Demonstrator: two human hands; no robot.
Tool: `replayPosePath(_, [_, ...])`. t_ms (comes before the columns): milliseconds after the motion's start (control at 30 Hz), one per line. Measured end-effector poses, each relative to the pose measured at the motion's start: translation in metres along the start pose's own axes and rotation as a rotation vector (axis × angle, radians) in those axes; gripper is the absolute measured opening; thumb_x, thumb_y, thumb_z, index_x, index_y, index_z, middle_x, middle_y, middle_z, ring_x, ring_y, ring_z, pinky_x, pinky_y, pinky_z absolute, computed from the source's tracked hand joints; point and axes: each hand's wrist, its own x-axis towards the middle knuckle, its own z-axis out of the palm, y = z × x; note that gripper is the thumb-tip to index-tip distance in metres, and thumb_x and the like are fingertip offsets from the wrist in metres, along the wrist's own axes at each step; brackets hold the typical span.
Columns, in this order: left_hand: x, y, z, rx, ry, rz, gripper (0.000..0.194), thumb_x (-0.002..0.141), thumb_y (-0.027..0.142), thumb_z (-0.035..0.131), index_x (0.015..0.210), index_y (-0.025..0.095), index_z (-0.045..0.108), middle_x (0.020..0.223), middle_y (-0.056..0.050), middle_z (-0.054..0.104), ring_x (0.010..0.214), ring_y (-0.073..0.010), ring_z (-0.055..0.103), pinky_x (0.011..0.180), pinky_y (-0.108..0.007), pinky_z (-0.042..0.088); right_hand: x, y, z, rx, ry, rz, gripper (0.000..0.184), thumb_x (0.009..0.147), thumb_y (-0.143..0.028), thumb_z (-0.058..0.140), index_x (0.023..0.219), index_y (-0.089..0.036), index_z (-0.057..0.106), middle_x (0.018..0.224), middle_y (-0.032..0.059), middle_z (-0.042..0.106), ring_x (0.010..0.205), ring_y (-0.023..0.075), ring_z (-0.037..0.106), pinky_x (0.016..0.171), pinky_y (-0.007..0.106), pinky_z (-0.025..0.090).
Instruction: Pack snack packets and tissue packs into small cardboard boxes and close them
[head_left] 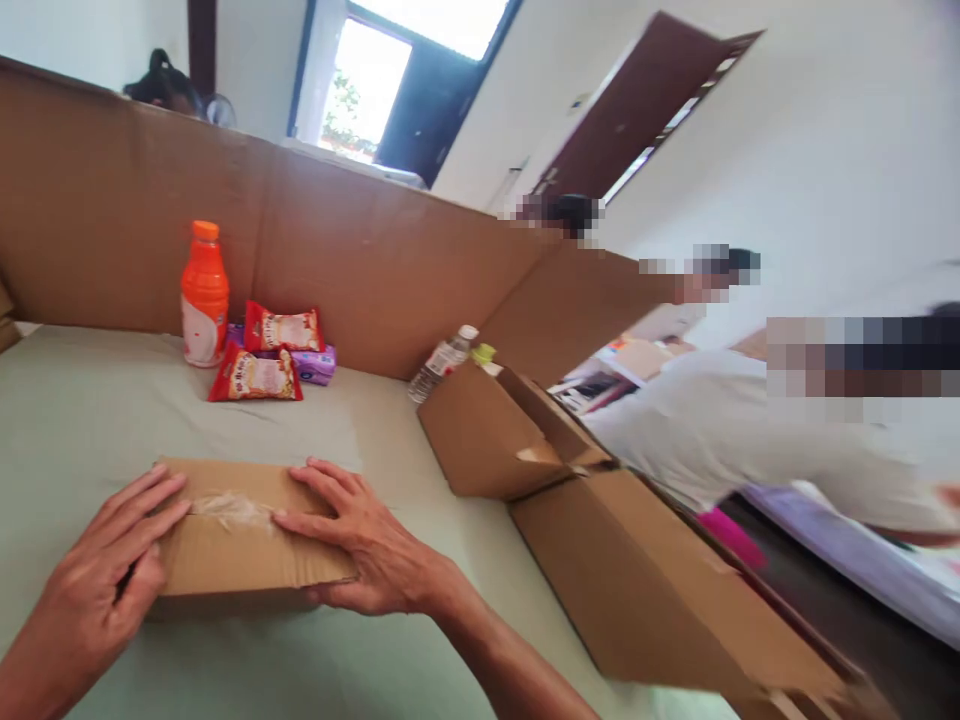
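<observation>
A small cardboard box [247, 560] with crumpled clear tape [232, 508] across its top rests on the pale green cloth. My left hand [112, 570] grips its left end, fingers laid over the top and thumb at the side. Around the right end is my right hand [367, 540], its fingers spread on top and its thumb low at the front edge. Beyond the box stand an orange bottle [205, 300] and two red snack packets [259, 375], which lie against purple packs [315, 365].
A tall cardboard wall [360, 250] closes off the back. Open cardboard boxes [645, 560] line the right side, with a clear plastic bottle [442, 362] and a green-capped one [484, 354] behind them. Several other people are beyond, one in a white shirt [750, 420] at the right.
</observation>
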Motion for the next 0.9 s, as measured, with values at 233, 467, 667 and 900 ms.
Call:
replayPosePath(233, [0.022,0.009,0.040,-0.113,0.047,0.072,0.042,0.090,0.015,0.049,0.128,0.026,0.062,0.136,-0.005,0.067,0.135,-0.0254,0.056,0.111,-0.040,0.050,-0.043,-0.003,-0.001,-0.019,0.139,0.113,0.073,0.075,-0.048,0.079,0.143,-0.031,0.058,0.156,0.0113,0.039,0.146,0.0352,0.029,0.117,0.056,0.030])
replayPosePath(467, [0.107,0.106,0.166,-0.551,-0.204,0.141,0.036,0.088,0.011,0.041,0.108,0.014,0.071,0.127,-0.016,0.070,0.134,-0.0295,0.057,0.111,-0.050,0.050,-0.199,0.012,0.018,-0.156,0.443,0.496,0.059,0.089,-0.043,0.066,0.146,-0.035,0.054,0.157,0.0103,0.042,0.144,0.0362,0.037,0.111,0.058,0.041])
replayPosePath(667, [0.175,0.215,0.276,-0.668,-0.403,0.092,0.036,0.090,0.015,0.047,0.119,0.014,0.068,0.140,-0.018,0.061,0.130,-0.0279,0.060,0.113,-0.043,0.048,-0.288,0.025,0.040,-0.473,0.726,0.833,0.047,0.095,-0.045,0.057,0.141,-0.034,0.058,0.141,0.0108,0.056,0.122,0.0340,0.058,0.097,0.054,0.051])
replayPosePath(900, [0.148,0.248,0.289,-0.657,-0.544,-0.081,0.063,0.094,0.030,0.046,0.151,0.005,0.036,0.162,-0.026,0.029,0.152,-0.0360,0.029,0.126,-0.054,0.024,-0.261,0.044,0.044,-0.756,0.760,1.170,0.052,0.098,-0.055,0.039,0.132,-0.024,0.064,0.132,0.0162,0.061,0.114,0.0398,0.060,0.079,0.055,0.056])
